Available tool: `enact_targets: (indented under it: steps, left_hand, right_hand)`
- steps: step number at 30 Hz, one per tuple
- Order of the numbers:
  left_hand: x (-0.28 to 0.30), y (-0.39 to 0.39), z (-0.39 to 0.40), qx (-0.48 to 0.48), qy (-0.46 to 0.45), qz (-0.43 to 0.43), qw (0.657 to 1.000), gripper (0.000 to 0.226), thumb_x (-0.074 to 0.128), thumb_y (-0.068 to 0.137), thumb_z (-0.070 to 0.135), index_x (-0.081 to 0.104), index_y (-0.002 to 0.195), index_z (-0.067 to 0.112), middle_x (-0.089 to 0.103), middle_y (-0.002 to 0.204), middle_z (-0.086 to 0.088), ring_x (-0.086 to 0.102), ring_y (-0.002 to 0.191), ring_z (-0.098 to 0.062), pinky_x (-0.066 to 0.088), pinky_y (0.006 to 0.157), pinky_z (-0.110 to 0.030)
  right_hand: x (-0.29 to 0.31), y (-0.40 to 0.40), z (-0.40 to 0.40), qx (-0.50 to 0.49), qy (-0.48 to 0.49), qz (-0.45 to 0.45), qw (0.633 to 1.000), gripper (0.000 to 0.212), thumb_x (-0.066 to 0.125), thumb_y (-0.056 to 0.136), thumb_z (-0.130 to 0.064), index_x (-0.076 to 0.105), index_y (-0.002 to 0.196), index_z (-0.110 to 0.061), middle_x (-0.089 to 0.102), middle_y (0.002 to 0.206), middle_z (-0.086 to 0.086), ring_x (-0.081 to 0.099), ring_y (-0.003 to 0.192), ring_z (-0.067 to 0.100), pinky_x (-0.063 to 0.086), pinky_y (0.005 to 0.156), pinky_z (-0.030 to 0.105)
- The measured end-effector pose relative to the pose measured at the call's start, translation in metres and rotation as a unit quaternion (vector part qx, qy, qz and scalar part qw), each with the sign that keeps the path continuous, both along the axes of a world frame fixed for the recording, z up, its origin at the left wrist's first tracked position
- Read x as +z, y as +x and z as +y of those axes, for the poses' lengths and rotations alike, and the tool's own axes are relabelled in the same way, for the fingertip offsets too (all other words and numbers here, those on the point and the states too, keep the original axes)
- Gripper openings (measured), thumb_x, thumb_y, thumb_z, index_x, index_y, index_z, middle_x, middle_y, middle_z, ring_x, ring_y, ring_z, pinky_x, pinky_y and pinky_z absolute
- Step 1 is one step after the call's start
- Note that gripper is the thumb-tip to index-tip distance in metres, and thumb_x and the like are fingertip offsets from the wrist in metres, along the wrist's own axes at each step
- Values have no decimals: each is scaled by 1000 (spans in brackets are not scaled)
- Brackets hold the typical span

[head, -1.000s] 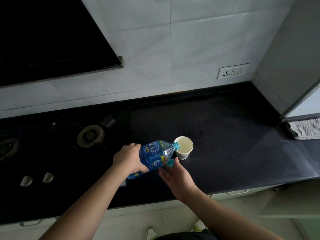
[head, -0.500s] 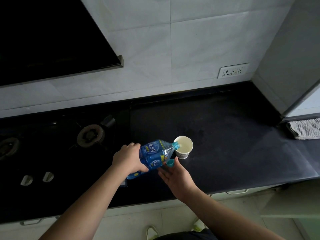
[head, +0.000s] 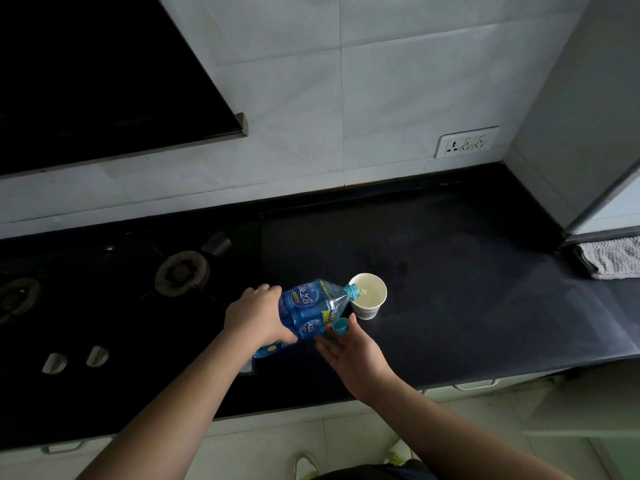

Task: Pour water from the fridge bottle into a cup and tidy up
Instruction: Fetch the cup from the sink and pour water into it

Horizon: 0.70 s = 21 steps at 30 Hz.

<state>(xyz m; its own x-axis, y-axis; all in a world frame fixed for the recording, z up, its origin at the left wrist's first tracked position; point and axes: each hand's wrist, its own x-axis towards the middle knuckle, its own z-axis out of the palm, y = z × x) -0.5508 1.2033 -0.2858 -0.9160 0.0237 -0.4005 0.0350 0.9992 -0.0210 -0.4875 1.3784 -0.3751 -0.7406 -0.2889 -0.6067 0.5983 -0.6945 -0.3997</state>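
A person stands at a dark kitchen counter (head: 467, 306) and pours water from a blue-labelled plastic bottle (head: 306, 311) into a white paper cup (head: 369, 299). The left hand (head: 254, 315) grips the lower body of the bottle, fingers curled over the top and thumb underneath, and tips it nearly flat so that its open neck reaches over the cup's left rim. The cup stands upright on the counter, just right of the bottle's mouth, with pale liquid visible inside. The right hand (head: 353, 353) is held palm up just below the bottle's shoulder, its lower fingers extended toward the bottle, and the thumb and forefinger pinch the small teal cap (head: 340, 325) near the base of the cup. Whether those extended fingers actually touch the bottle is hard to judge from this angle.

To the left, a black gas hob (head: 121, 306) is set into the counter, with two burners and two control knobs showing. A dark range hood (head: 86, 74) hangs above it against a white tiled wall (head: 346, 116), where a white socket strip (head: 465, 142) sits to the right. A folded grey cloth (head: 613, 258) lies at the far right edge of the counter, well apart from the cup.
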Motion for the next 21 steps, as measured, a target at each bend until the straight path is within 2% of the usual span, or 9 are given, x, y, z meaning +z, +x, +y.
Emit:
enact_targets:
  steps: [21]
  left_hand:
    - [2,-3,1,-4,-12,1,1000,82,81,53,69,50,118,29,53,116,9,52,112,-17,48,77,-33]
  right_hand:
    - [1,-3,-1,-10,-9,-14,1000,50,41,101,-42,50,135,-6,66,125,15,60,120,31,41,108,42]
